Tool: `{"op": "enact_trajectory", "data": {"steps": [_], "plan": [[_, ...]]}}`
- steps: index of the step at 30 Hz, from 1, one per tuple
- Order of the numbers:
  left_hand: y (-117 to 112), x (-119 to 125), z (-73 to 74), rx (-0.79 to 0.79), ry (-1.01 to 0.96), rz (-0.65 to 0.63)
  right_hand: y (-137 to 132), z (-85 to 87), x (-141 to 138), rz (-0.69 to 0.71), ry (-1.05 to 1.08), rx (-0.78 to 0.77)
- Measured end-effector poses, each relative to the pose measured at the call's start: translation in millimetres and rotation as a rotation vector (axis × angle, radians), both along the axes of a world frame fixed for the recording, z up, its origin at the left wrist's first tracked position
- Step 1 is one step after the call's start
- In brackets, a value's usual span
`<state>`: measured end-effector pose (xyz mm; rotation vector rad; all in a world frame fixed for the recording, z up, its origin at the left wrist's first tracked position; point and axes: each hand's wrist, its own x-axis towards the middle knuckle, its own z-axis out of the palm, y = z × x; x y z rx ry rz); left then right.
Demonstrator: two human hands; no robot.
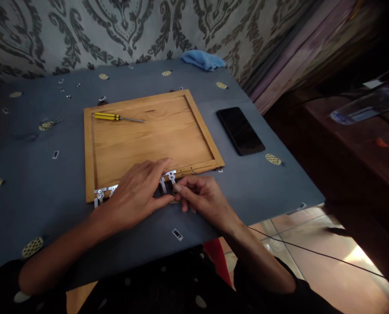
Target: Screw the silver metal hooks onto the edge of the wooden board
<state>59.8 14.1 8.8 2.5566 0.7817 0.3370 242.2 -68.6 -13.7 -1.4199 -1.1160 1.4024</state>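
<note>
A framed wooden panel lies flat on the table. Along its near edge are silver metal hinges: one at the left corner, partly beside my left hand, and another right of centre. My left hand rests across that near edge with its fingers stretched out and the thumb apart, close to the right-hand hinge. The thumb and fingertips of my right hand pinch the lower end of this hinge; the fingertips hide part of it. On the panel's upper left lies a yellow-and-black screwdriver.
A black smartphone lies right of the panel. At the back edge sits a blue cloth. Several small metal bits are scattered at the back left of the patterned grey-blue tablecloth. A plastic bottle lies on a dark surface at right.
</note>
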Motion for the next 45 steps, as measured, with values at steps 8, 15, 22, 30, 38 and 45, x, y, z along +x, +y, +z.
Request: {"op": "enact_trajectory", "data": {"steps": [8, 15, 22, 30, 38, 45], "plan": [[-2.0, 3.9, 1.2, 0.016, 0.03, 0.038, 2.8, 1.2, -1.6, -0.023, -0.059, 0.067], [-6.6, 8.0, -2.3, 0.089, 0.035, 0.077, 3.9, 1.1, -2.1, -0.022, -0.071, 0.085], [-7.7, 9.0, -3.7, 0.108, 0.024, 0.093, 2.1, -0.4, -1.7, -0.029, -0.084, 0.09], [-9.2, 8.5, -4.9, 0.129, 0.018, 0.097, 3.8, 0.7, -1.6, -0.003, -0.083, 0.101], [-10.0, 8.9, -3.3, 0.123, 0.03, 0.083, 3.2, -1.2, -1.6, 0.008, -0.065, 0.085], [-8.4, 6.9, -3.3, 0.081, 0.008, 0.085, 3.6, -1.0, 0.0, 0.017, -0.051, 0.081]]}}
